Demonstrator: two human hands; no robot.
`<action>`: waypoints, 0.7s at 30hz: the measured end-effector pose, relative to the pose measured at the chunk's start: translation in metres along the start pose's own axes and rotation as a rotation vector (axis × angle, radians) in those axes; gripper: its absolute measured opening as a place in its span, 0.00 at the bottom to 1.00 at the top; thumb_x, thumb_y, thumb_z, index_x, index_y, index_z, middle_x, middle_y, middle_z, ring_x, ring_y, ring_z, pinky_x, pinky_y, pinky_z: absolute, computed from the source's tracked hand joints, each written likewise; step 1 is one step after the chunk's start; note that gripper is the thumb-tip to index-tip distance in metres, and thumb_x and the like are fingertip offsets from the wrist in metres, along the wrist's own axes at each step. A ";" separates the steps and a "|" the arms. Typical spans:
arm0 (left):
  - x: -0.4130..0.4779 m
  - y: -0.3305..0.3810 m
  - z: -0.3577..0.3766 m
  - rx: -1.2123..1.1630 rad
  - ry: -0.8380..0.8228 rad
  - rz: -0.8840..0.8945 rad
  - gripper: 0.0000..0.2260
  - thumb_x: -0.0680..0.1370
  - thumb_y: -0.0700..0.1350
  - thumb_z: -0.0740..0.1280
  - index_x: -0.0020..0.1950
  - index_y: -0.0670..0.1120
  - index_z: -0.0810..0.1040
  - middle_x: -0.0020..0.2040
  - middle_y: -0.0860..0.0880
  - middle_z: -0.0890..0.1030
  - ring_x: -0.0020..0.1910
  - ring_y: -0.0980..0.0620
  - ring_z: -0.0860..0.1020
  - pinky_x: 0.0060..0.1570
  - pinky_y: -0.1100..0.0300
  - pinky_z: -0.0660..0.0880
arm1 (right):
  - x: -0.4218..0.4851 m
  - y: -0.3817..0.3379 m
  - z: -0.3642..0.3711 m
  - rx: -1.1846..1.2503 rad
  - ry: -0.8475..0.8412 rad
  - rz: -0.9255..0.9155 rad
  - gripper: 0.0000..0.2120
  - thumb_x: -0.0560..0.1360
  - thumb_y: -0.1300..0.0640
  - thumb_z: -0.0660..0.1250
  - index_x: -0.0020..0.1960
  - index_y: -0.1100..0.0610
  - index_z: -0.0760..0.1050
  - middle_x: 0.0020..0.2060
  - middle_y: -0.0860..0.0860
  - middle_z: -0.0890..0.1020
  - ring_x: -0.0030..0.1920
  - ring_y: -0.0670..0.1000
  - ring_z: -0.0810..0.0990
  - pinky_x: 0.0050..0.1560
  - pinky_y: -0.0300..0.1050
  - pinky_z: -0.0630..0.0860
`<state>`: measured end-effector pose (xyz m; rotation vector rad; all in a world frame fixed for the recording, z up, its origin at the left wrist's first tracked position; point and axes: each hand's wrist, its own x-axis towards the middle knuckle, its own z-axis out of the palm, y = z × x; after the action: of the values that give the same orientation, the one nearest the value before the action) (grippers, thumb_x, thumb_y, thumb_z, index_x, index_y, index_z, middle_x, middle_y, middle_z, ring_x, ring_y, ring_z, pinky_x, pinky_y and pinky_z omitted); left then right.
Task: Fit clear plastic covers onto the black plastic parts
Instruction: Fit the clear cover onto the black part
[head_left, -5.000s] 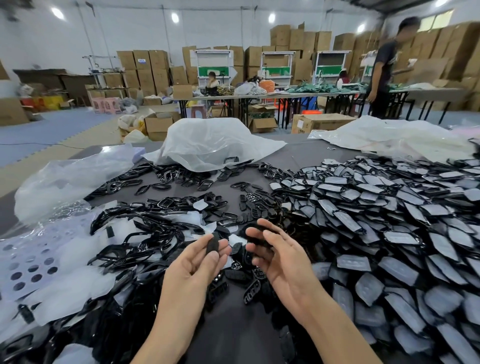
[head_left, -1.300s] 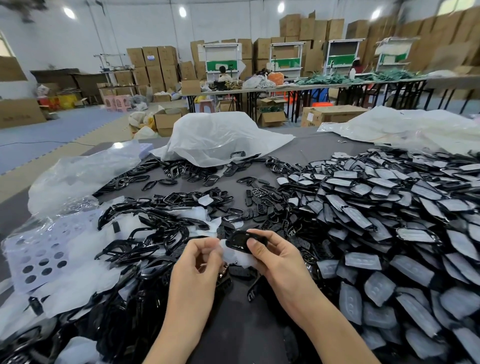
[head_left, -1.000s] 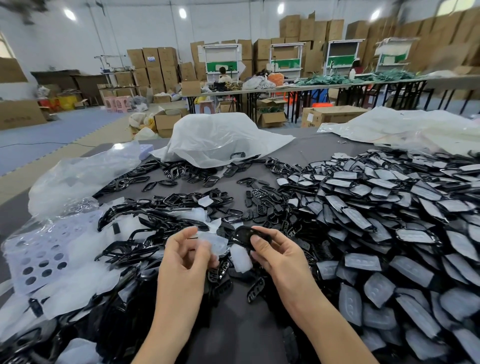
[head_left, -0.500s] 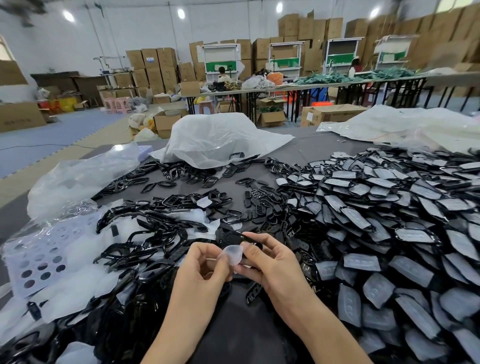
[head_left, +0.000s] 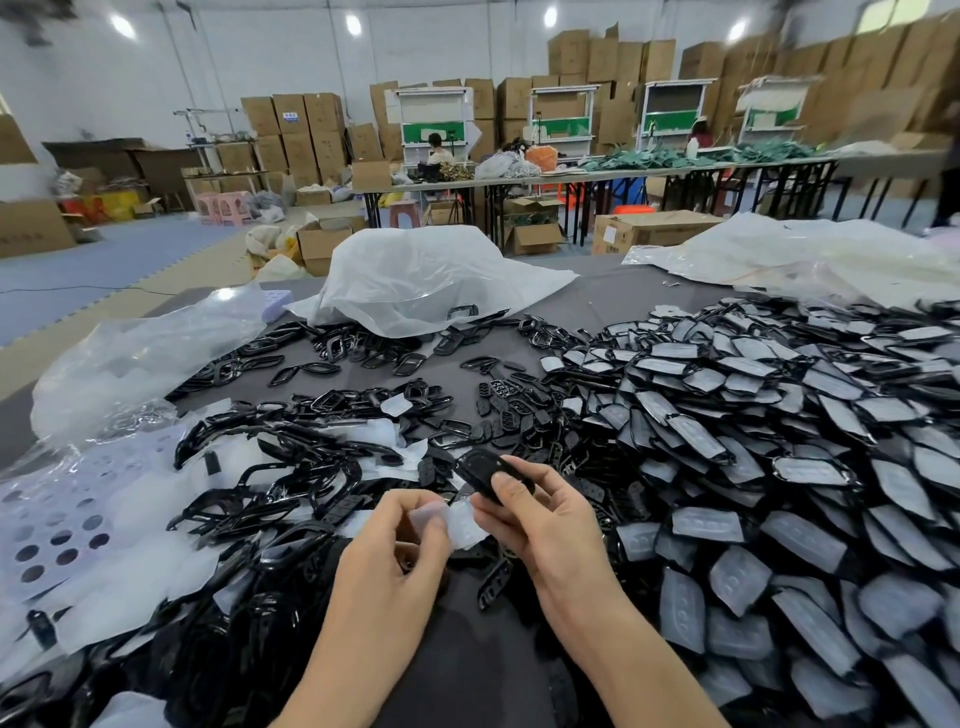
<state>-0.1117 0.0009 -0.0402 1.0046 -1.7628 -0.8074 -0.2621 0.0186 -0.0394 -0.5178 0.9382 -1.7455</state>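
My right hand (head_left: 540, 519) grips a black plastic part (head_left: 480, 470) between thumb and fingers, held above the dark table near its front middle. My left hand (head_left: 400, 551) pinches a clear plastic cover (head_left: 452, 522) at its left end. The cover hangs between both hands, just below the black part and touching my right fingers. Bare black parts (head_left: 291, 467) lie in a heap to the left. A large pile of covered parts (head_left: 753, 441) spreads over the right side.
White backing sheets with round holes (head_left: 57, 530) and clear plastic bags (head_left: 135, 358) lie at the left. A big white bag (head_left: 426, 280) sits at the table's far middle. Cardboard boxes, work tables and seated people fill the hall behind.
My right hand has lifted the black part up and away from the cover. My left hand keeps its pinch on the clear cover, which now hangs lower between the hands.
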 end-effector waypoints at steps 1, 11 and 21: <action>0.001 0.001 0.000 -0.036 0.002 -0.021 0.04 0.79 0.46 0.66 0.48 0.56 0.77 0.37 0.51 0.81 0.31 0.54 0.75 0.33 0.69 0.70 | -0.001 0.001 0.000 -0.036 0.002 -0.002 0.07 0.75 0.65 0.71 0.53 0.61 0.80 0.44 0.58 0.86 0.43 0.55 0.87 0.41 0.41 0.82; 0.007 0.003 -0.005 -0.321 0.081 -0.158 0.09 0.76 0.40 0.72 0.44 0.54 0.85 0.48 0.52 0.82 0.34 0.56 0.81 0.32 0.71 0.73 | -0.011 0.002 0.004 -0.182 -0.149 0.031 0.07 0.75 0.65 0.72 0.53 0.60 0.80 0.41 0.53 0.86 0.46 0.54 0.87 0.46 0.43 0.82; 0.004 0.005 -0.005 -0.297 0.132 -0.141 0.06 0.77 0.43 0.71 0.43 0.55 0.81 0.36 0.49 0.83 0.33 0.58 0.79 0.31 0.70 0.72 | -0.014 0.004 0.007 -0.217 -0.270 0.026 0.06 0.75 0.58 0.74 0.52 0.54 0.84 0.49 0.58 0.86 0.50 0.56 0.87 0.49 0.42 0.82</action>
<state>-0.1097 -0.0008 -0.0326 0.9650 -1.4224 -1.0328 -0.2499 0.0281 -0.0372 -0.8554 0.9390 -1.5124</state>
